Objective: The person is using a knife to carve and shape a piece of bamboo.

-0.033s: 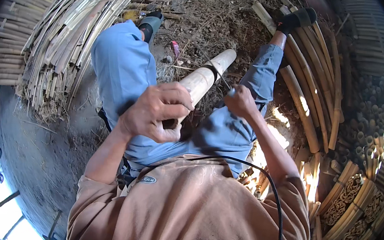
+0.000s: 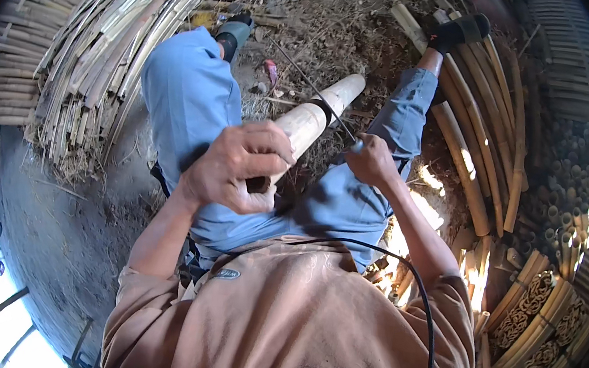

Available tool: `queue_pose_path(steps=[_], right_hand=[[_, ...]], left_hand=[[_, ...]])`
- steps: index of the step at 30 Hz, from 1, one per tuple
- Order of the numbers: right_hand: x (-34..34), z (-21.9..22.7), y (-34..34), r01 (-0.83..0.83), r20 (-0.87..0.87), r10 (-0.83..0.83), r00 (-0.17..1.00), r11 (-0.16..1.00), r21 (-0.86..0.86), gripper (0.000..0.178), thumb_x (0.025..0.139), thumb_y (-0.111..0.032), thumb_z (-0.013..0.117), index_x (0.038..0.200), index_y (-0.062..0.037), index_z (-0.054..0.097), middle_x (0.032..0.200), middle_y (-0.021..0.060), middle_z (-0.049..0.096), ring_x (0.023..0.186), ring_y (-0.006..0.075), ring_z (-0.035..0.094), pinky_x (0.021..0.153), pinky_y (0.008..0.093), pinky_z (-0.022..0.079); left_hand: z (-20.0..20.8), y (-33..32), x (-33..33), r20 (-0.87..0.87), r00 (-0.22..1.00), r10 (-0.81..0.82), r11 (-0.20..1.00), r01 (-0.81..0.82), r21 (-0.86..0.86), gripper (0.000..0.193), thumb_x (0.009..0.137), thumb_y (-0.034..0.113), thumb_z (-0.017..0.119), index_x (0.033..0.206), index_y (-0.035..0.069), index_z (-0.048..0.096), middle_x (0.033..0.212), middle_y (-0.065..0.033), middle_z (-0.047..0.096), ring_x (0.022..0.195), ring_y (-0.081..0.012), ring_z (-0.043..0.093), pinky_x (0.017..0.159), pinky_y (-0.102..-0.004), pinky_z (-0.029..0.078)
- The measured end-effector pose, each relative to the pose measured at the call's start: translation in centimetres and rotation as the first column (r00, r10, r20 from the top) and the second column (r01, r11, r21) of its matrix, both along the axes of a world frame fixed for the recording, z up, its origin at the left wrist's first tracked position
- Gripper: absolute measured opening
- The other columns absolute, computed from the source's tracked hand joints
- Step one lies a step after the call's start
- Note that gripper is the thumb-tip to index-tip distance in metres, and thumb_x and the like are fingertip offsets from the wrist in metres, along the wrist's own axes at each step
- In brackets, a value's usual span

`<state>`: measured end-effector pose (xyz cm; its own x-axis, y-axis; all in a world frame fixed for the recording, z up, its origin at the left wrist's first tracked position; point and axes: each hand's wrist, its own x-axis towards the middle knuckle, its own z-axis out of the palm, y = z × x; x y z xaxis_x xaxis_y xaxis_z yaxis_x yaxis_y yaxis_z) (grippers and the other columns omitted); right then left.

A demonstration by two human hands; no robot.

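A pale bamboo tube (image 2: 304,126) points away from me between my legs, its near end hollow. My left hand (image 2: 242,167) is wrapped round that near end. A dark band or gap crosses the tube (image 2: 346,92) toward its far end. In my closed right hand (image 2: 371,159) is a long thin tool (image 2: 305,78), a dark rod or narrow blade with a light-blue handle end. It slants up and left across the tube at the dark band. Whether it has teeth or an edge is too small to tell.
Split bamboo strips (image 2: 98,60) lie piled at left. Long bamboo pieces (image 2: 472,124) rest beside my right foot (image 2: 460,34). Bundled bamboo (image 2: 535,306) and stacked tubes (image 2: 568,208) stand at right. A black cable (image 2: 418,282) runs over my shirt. A small pink object (image 2: 271,71) lies on the littered ground.
The thin tool's far part now shows more plainly, reaching farther up and left. My right hand has shifted very slightly; my left hand and the bamboo tube barely move.
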<state>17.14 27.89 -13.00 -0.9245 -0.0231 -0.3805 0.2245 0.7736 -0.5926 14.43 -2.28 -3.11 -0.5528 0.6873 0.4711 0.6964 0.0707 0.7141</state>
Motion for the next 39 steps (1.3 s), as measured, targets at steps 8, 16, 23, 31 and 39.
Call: queue_pose_path(steps=[8,16,23,31,39], right_hand=[[-4.3,-10.1,5.2,-0.3,-0.212,0.387,0.897,0.888,0.348,0.032,0.078,-0.019,0.063,0.093,0.008,0.068,0.091,0.0326,0.07,0.091,0.0468,0.07,0.081,0.0512,0.057],[-0.6,-3.0,2.3,0.05,0.063,-0.05,0.997,0.999,0.009,0.041,0.079,-0.019,0.064,0.107,0.0095,0.071,0.09,0.033,0.07,0.092,0.0466,0.071,0.082,0.0491,0.059],[-1.6,-4.7,4.5,-0.02,0.009,0.02,1.0,0.997,0.077,0.03,0.076,-0.016,0.064,0.091,0.0091,0.07,0.089,0.0317,0.071,0.09,0.0471,0.07,0.082,0.05,0.057],[-2.5,-9.3,7.2,0.042,-0.082,-0.033,0.996,0.993,0.114,0.038,0.077,-0.018,0.065,0.102,0.0095,0.07,0.09,0.0343,0.07,0.096,0.046,0.071,0.084,0.0491,0.057],[1.5,-3.4,3.8,0.005,0.058,0.006,0.998,0.981,-0.193,0.032,0.078,-0.017,0.067,0.101,0.0044,0.071,0.079,0.0254,0.07,0.079,0.0328,0.074,0.075,0.0454,0.055]], left_hand=[[-1.5,3.8,4.2,-0.142,0.948,-0.284,0.956,0.268,-0.121,0.028,0.059,0.025,0.077,0.075,0.006,0.064,0.098,-0.007,0.071,0.099,-0.0265,0.07,0.09,-0.0433,0.06],[-0.7,2.1,1.8,-0.124,0.98,-0.158,0.987,0.152,-0.054,0.018,0.06,0.018,0.07,0.075,0.008,0.064,0.09,-0.0044,0.067,0.092,-0.0236,0.069,0.083,-0.0368,0.06],[-0.7,3.1,1.2,-0.13,0.963,-0.238,0.97,0.229,-0.081,0.018,0.066,0.023,0.071,0.076,0.009,0.064,0.091,-0.0028,0.068,0.092,-0.0229,0.07,0.08,-0.0366,0.06],[-0.8,7.5,4.2,-0.224,0.897,-0.382,0.924,0.368,-0.102,0.012,0.071,0.021,0.067,0.072,0.01,0.061,0.089,-0.003,0.065,0.089,-0.0211,0.069,0.091,-0.0367,0.059],[-0.7,3.2,0.4,-0.114,0.968,-0.225,0.972,0.214,-0.1,0.019,0.062,0.02,0.072,0.076,0.01,0.063,0.089,-0.0039,0.065,0.096,-0.0243,0.069,0.082,-0.0381,0.06]])
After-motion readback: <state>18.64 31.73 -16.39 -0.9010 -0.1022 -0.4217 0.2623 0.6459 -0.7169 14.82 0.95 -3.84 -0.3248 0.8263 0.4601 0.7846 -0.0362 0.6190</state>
